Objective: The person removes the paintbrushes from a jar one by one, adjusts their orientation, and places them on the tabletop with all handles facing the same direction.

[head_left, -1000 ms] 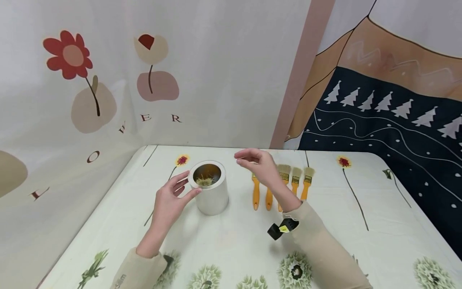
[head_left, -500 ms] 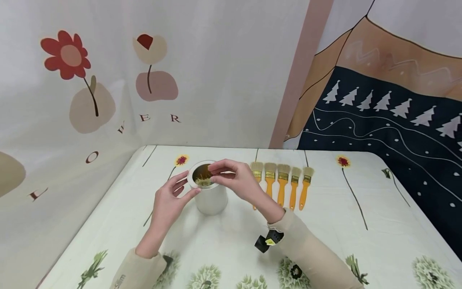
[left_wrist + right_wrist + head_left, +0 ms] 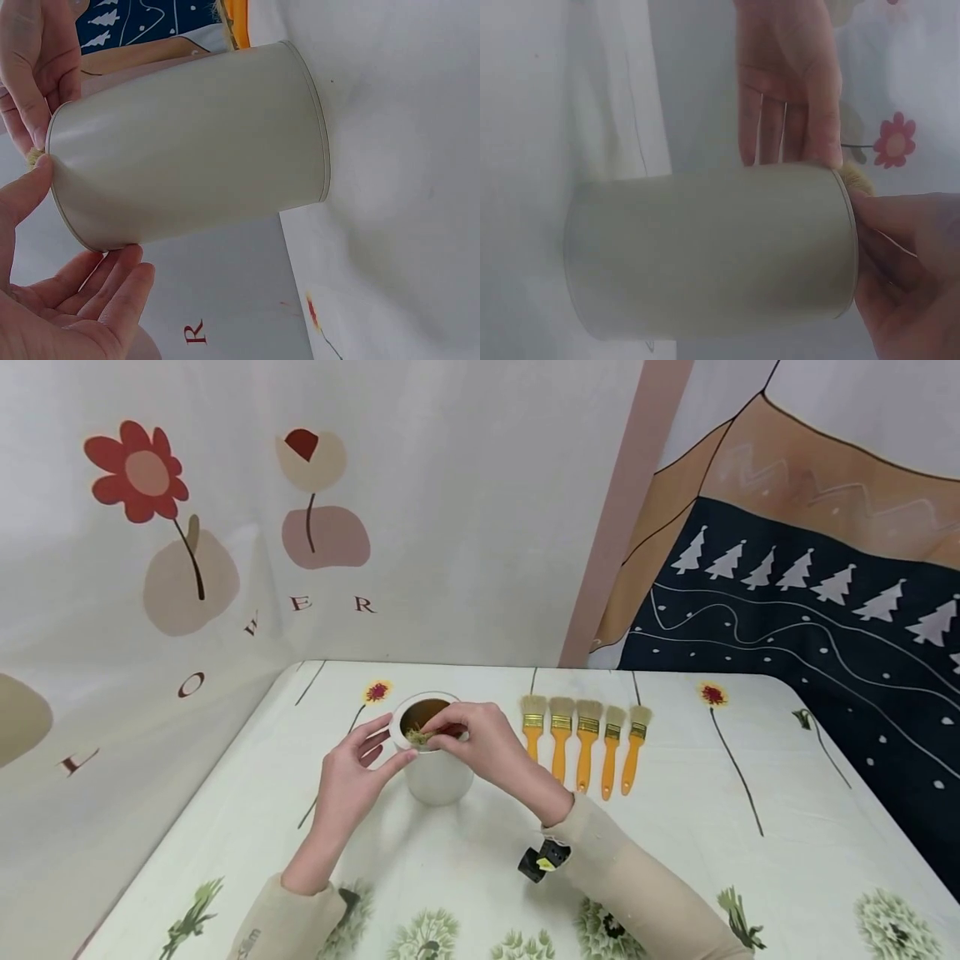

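A white cylindrical can [image 3: 438,781] stands upright on the table, its round mouth facing up. My left hand [image 3: 354,777] holds it by the rim, thumb on the near edge and fingers along the left side. My right hand [image 3: 491,743] reaches over the can's right rim, thumb and fingers pinching at pale bristles of a paintbrush [image 3: 417,737] inside the mouth. The bristles [image 3: 855,178] poke just past the rim in the right wrist view; the rest of that brush is hidden in the can.
Several paintbrushes [image 3: 588,727] with orange handles lie in a row right of the can, bristles pointing away. The table's flower-printed white cloth [image 3: 480,877] runs back to a printed curtain [image 3: 465,527].
My right hand has come left from above the paintbrush row to the can's mouth, and its fingertips have dipped to the bristles inside. My left hand has stayed on the rim.
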Tool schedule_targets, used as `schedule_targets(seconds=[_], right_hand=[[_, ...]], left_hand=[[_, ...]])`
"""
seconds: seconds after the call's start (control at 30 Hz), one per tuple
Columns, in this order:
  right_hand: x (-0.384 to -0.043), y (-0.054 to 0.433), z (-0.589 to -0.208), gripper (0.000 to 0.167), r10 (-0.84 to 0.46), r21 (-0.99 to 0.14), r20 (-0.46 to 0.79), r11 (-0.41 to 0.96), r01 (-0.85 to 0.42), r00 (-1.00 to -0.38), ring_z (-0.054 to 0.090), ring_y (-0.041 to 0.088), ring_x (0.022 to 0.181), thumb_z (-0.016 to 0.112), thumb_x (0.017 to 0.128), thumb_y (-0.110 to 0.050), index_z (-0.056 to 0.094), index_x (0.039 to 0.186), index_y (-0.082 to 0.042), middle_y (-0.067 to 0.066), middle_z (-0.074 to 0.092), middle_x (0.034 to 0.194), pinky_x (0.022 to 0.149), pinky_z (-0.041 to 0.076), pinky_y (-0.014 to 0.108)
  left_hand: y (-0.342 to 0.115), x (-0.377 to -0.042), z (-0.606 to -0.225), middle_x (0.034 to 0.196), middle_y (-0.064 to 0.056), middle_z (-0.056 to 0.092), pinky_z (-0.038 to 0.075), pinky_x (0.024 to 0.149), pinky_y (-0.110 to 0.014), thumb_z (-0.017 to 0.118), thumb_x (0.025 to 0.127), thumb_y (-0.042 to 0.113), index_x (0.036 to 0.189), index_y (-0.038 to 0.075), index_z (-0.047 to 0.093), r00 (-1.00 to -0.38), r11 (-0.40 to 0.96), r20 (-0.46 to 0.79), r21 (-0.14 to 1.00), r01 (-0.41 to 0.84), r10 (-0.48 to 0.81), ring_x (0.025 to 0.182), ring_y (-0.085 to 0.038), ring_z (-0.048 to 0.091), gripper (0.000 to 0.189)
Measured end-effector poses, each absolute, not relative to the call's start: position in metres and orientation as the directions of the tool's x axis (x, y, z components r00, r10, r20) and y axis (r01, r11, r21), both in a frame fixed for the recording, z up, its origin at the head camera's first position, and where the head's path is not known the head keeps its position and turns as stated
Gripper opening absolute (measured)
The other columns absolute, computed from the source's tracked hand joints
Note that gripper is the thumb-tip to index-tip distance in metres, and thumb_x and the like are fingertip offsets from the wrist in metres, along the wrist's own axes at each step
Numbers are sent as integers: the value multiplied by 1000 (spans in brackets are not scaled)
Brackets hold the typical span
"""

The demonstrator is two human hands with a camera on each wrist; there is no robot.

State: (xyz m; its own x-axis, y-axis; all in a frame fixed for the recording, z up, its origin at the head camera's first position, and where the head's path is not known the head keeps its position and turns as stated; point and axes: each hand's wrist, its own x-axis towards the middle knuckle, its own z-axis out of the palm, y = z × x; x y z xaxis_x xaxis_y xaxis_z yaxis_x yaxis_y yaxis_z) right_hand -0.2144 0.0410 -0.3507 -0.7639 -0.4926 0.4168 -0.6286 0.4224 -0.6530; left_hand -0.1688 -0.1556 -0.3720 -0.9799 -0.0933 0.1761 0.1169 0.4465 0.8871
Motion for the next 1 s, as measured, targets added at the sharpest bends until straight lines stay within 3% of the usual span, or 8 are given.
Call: schedule_targets(seconds=[0.33,0.53,0.77,0.87,1.0], right_hand=[[-216,42,-350,10,-402,-735,452,339,-588,-796,73,16,83,74,89,-11,78,98,-8,6,77,94,74,60,12],[-219,50,-340,11,-340,-797,471,231,-558,-814,73,18,84,74,90,-11,77,99,-6,10,77,96,76,64,21],[-219,70,-314,13,-230,-845,485,123,-520,-844,70,7,81,72,91,-7,75,101,1,16,75,97,73,62,19],[-218,82,-301,13,-172,-847,514,53,-529,-840,69,6,77,71,91,-4,73,101,4,8,76,90,64,57,15],[-216,100,-284,14,-111,-829,559,-38,-558,-822,71,6,76,68,92,2,70,102,11,-10,74,85,69,62,17]], left_hand=[[-156,-170,-372,144,-11,57,52,109,-32,81,85,22,138,8,57,-980,456,173,883,110,-97,129,-28,60,60],[-156,-171,-372,144,-13,57,51,110,-33,81,85,21,138,7,57,-981,455,167,884,105,-100,129,-29,60,61],[-156,-170,-372,143,-13,58,52,110,-33,82,84,22,138,7,57,-980,459,171,882,105,-105,129,-29,60,62],[-156,-170,-372,143,-12,58,52,109,-33,83,83,22,138,7,58,-979,461,170,881,102,-108,128,-29,61,62],[-156,-169,-372,143,-13,58,52,109,-32,83,83,22,138,7,58,-979,463,173,880,103,-111,128,-29,60,63]])
